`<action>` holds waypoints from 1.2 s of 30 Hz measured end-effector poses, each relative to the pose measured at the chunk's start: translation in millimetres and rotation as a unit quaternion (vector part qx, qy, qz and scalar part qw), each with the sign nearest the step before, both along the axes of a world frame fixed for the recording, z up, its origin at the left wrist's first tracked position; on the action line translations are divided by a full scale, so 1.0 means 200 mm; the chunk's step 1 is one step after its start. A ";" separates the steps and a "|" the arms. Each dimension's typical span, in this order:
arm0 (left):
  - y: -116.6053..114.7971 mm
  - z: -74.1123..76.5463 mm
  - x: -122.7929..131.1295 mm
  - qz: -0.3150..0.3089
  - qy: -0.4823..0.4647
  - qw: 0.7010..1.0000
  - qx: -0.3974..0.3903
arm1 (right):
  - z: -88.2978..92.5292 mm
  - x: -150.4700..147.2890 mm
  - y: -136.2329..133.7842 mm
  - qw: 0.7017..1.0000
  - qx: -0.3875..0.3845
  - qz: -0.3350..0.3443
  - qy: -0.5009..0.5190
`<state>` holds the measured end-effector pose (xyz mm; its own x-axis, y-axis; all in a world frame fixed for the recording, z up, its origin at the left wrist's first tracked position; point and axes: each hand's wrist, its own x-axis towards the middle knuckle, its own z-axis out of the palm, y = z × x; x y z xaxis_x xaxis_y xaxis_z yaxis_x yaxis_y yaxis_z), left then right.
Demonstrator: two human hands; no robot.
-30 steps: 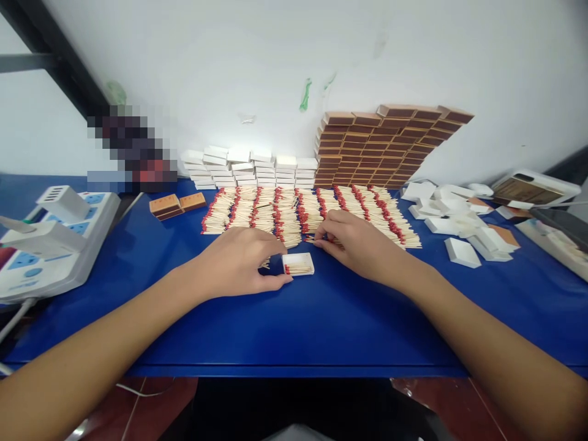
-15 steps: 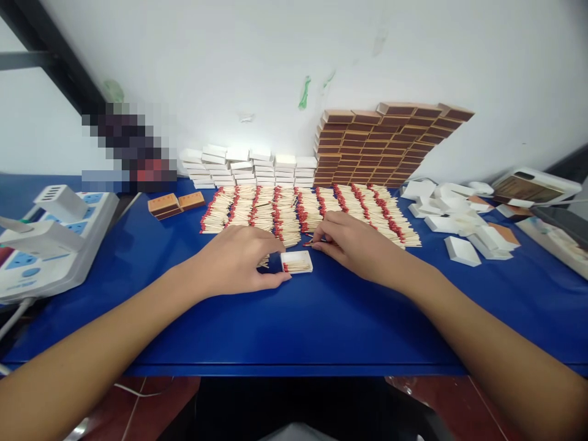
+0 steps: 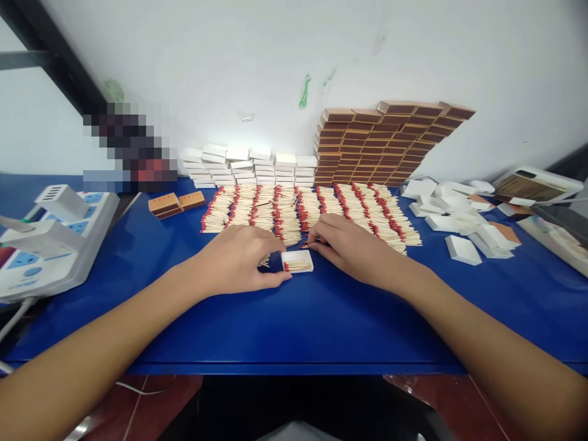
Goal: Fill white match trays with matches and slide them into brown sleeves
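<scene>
A small white matchbox tray rests on the blue table with several red-tipped matches along its near side. My left hand grips the tray's left end between thumb and forefinger. Just beyond the tray's right end, my right hand is closed in a pinch on matches; their red heads stick out to the left and the fingers hide the rest. Behind both hands lie rows of loose matches with red heads. A few loose sticks show under my left hand.
White trays are stacked against the wall, left of a tall stack of brown matchboxes. Two matchboxes lie at left, near a power strip. Scattered white trays and a phone-like item are at right.
My right hand has shifted slightly left with the matches, closer to the tray. My left hand and the tray have stayed nearly still.
</scene>
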<state>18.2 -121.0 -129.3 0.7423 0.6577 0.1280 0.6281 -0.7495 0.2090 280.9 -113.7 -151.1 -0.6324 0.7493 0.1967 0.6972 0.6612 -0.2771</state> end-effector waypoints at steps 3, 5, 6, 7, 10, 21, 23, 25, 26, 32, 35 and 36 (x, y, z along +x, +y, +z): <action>0.00 0.00 0.00 -0.002 0.005 1.000 -0.005 | 0.01 0.01 -0.01 1.000 0.006 0.000 0.005; 0.00 0.00 0.01 0.001 0.007 1.000 -0.005 | 0.03 0.00 -0.02 0.999 0.013 -0.006 0.029; 0.00 0.00 0.01 0.003 0.008 1.000 -0.005 | 0.04 -0.01 -0.04 0.999 0.014 -0.008 0.044; 0.00 0.00 0.01 0.006 0.009 1.000 -0.005 | 0.05 -0.02 -0.06 0.998 0.013 -0.005 0.057; 0.00 -0.01 0.01 0.010 0.010 1.000 0.001 | 0.07 -0.07 -0.12 0.997 0.005 0.017 0.071; 0.00 -0.02 0.00 -0.008 -0.012 1.000 0.011 | 0.03 0.03 -0.02 0.998 0.059 -0.029 0.010; -0.01 -0.02 0.00 -0.009 -0.014 1.000 0.016 | 0.01 0.05 0.01 0.998 0.050 -0.035 -0.005; -0.01 -0.02 0.00 -0.009 -0.014 1.000 0.019 | -0.01 0.04 0.02 0.999 0.042 -0.031 -0.002; -0.01 -0.02 0.00 -0.009 -0.012 1.000 0.017 | -0.01 0.04 0.02 0.999 0.041 -0.029 0.003; -0.01 0.00 0.00 0.000 -0.001 1.000 -0.007 | 0.00 0.04 0.02 0.999 0.032 -0.028 0.007; -0.01 0.00 0.00 0.001 0.003 1.000 -0.008 | 0.01 0.05 0.03 0.999 0.038 -0.036 -0.004; -0.01 0.00 0.00 0.001 0.003 1.000 -0.006 | 0.01 0.06 0.03 0.998 0.041 -0.040 -0.008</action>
